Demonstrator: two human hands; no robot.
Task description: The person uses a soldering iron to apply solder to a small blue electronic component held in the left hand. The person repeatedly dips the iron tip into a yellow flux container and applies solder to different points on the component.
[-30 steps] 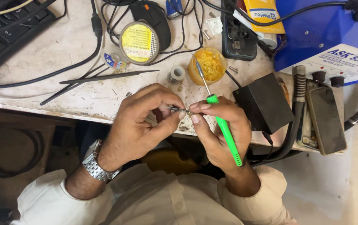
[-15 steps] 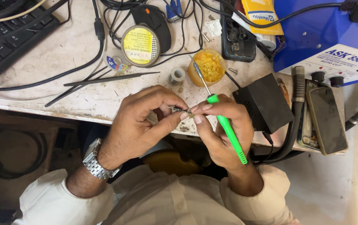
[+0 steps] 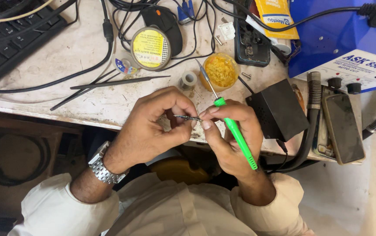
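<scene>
A thin metal piece [image 3: 187, 117] is pinched between the fingertips of the left hand [image 3: 153, 126] and the right hand [image 3: 229, 140], as before, above the bench edge [image 3: 87, 114]. The green-handled tool [image 3: 236, 135] remains tucked in the right hand, barely shifted.

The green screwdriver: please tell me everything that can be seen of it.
The green screwdriver has a slim, bright green handle, plastic by its look, and a thin grey metal shaft ending in a small tip. It lies slanted in the right hand, handle end toward the person, tip pointing up and left over the yellow pot. The hand's fingers wrap the upper handle; the lower handle sticks out past the palm. The tip touches nothing that I can see.
</scene>
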